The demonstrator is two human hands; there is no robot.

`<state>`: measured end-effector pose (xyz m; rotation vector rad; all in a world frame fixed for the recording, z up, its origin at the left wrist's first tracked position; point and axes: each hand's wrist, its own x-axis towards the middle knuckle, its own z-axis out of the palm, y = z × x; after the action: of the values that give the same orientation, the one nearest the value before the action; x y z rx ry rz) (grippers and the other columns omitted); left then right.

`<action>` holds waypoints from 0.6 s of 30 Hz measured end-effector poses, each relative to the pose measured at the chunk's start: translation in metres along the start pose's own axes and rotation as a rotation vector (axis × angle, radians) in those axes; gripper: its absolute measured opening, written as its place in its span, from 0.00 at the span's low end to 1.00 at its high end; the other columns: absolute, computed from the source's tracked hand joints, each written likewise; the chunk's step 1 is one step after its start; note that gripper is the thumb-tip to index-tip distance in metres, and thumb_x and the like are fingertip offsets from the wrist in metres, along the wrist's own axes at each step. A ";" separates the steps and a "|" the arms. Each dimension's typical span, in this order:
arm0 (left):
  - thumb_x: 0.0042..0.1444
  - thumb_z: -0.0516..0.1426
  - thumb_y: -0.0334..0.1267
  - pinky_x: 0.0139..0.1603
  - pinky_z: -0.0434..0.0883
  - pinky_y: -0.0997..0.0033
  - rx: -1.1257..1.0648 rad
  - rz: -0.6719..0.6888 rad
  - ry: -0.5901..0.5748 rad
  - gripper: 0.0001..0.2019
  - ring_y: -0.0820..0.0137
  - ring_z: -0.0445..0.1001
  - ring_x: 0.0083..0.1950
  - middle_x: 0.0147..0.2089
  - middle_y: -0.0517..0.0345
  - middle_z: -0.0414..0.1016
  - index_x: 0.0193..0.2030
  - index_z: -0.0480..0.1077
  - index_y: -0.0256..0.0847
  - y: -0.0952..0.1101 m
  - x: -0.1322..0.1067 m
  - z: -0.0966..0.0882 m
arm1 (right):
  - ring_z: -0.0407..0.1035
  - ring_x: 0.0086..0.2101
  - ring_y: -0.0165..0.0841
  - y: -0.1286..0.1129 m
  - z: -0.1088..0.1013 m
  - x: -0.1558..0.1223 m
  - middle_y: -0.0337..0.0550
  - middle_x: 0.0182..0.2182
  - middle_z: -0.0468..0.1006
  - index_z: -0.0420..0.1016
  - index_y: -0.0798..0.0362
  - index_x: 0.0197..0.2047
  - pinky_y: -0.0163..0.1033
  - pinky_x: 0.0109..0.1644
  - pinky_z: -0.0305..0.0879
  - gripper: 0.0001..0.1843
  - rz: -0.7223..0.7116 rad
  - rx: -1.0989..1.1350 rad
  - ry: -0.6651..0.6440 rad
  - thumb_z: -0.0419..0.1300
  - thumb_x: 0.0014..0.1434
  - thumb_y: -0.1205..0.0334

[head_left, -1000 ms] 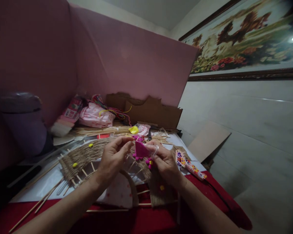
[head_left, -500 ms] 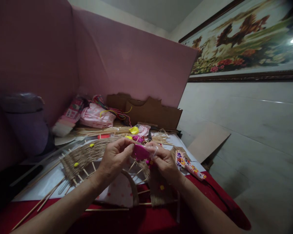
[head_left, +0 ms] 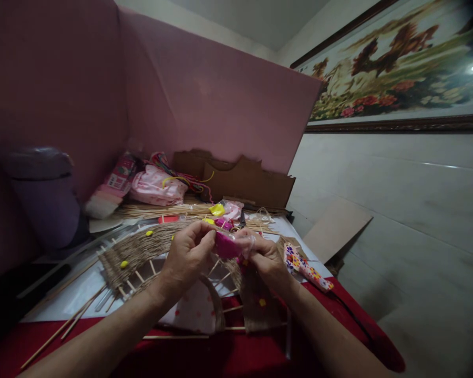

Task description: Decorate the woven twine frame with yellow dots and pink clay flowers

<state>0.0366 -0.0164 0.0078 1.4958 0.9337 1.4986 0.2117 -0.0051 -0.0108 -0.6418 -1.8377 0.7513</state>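
Between my two hands is a packet of magenta modelling clay, in clear plastic. The fingers of my left hand are closed in a pinch on its left end. At its right end my right hand grips the crinkled plastic. Below lies a fan-shaped frame woven from brown twine over thin wooden sticks, with small yellow dots on it. Its centre is a white half-round panel with pale red spots. My hands and forearms hide part of the weave.
Beyond the frame are a yellow clay packet, a bundle of sticks and a pink spotted cloth bundle. A flower-patterned tool with a dark cord lies right. Torn cardboard stands behind; a purple bin is left.
The magenta packet has tilted and shifted slightly, with more shiny plastic showing along its top. Both hands keep their hold in nearly the same place.
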 end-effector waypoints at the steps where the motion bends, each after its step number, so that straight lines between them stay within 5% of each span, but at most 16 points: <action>1: 0.49 0.56 0.39 0.18 0.64 0.79 0.001 -0.008 0.002 0.07 0.78 0.64 0.20 0.21 0.63 0.68 0.27 0.68 0.36 0.000 0.001 -0.001 | 0.65 0.35 0.32 0.000 0.000 0.000 0.42 0.35 0.72 0.79 0.49 0.38 0.38 0.39 0.62 0.15 0.011 0.000 -0.012 0.51 0.56 0.69; 9: 0.48 0.56 0.38 0.18 0.62 0.78 -0.016 -0.074 -0.059 0.07 0.77 0.63 0.17 0.17 0.64 0.66 0.26 0.67 0.36 0.000 0.000 0.001 | 0.61 0.31 0.29 0.002 -0.001 0.001 0.41 0.35 0.69 0.79 0.48 0.40 0.34 0.34 0.59 0.18 0.044 0.079 -0.101 0.50 0.55 0.70; 18: 0.49 0.56 0.39 0.18 0.63 0.79 -0.026 -0.043 -0.023 0.08 0.78 0.65 0.19 0.20 0.62 0.69 0.27 0.68 0.36 0.004 -0.004 0.004 | 0.63 0.31 0.30 -0.001 -0.005 0.003 0.41 0.35 0.72 0.78 0.50 0.37 0.34 0.34 0.61 0.19 0.030 -0.006 -0.013 0.49 0.51 0.73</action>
<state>0.0399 -0.0219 0.0096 1.4624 0.9244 1.4545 0.2154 -0.0021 -0.0068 -0.6710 -1.8465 0.7718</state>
